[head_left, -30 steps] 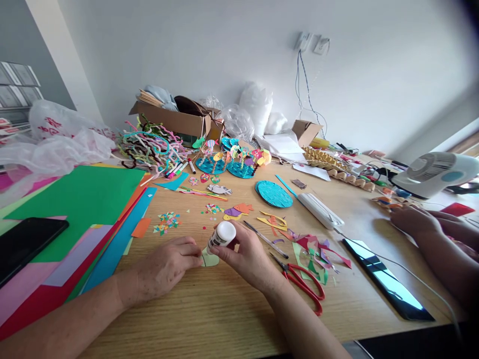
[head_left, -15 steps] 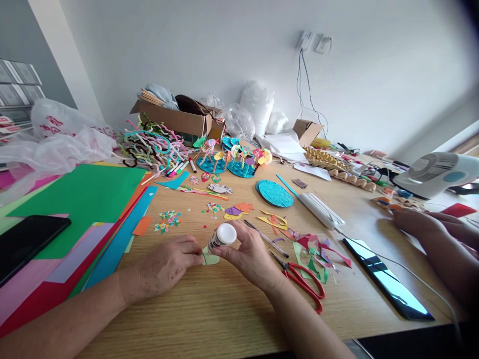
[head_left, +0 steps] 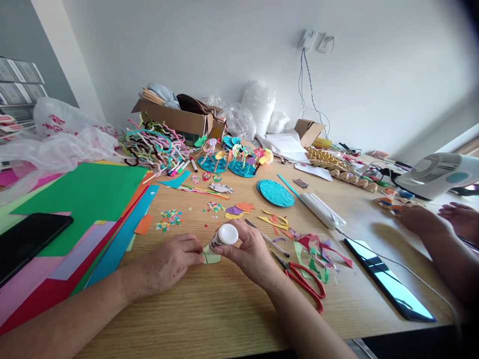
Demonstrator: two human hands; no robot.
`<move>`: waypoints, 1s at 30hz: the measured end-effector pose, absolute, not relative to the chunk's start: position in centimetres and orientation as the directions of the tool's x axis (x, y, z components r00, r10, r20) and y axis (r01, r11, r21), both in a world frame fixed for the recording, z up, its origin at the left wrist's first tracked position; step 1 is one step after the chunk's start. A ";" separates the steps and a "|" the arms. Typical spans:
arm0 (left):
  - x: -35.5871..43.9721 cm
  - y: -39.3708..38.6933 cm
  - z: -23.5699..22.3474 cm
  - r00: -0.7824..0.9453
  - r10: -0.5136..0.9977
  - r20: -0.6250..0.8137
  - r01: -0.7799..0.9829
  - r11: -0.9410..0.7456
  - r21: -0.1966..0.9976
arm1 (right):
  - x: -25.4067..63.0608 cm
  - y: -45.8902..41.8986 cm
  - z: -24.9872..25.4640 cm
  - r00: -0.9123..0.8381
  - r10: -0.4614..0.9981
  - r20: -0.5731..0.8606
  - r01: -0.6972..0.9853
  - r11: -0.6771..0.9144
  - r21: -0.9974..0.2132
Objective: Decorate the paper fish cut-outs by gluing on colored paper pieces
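My right hand is closed round a white glue stick, held tip down against a small light green paper cutout on the wooden table. My left hand rests on the table just left of the cutout, its fingertips pressed on the paper's edge. Red-handled scissors lie to the right of my right wrist, and a pencil lies just beyond my right hand.
Stacked coloured paper sheets with a black phone lie at left. Paper scraps, blue discs, pipe cleaners and boxes fill the back. Another phone and another person's hands are at right.
The glue stick has dropped a little lower and closer to the green cutout. The other person's hands at right have moved apart slightly.
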State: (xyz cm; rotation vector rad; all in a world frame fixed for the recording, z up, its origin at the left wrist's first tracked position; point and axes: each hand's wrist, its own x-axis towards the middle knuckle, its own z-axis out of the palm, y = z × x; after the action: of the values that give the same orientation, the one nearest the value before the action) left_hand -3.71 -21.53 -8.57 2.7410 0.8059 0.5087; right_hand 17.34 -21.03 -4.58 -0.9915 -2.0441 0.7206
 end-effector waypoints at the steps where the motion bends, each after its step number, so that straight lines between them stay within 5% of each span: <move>1: -3.7 -21.5 -8.6 0.787 0.561 0.257 0.478 -0.818 0.321 | 17.3 -21.1 -4.6 -0.426 0.825 0.370 0.412 0.542 -0.733; 30: -3.7 -21.8 -8.1 0.774 0.573 0.271 0.506 -0.816 0.281 | 17.5 -20.8 -4.9 -0.396 0.851 0.344 0.401 0.497 -0.770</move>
State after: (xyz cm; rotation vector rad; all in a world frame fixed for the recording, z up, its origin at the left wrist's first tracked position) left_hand -3.72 -21.77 -8.11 2.7751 0.8529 0.5155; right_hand 17.50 -20.83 -4.91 -1.0277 -1.9958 0.7689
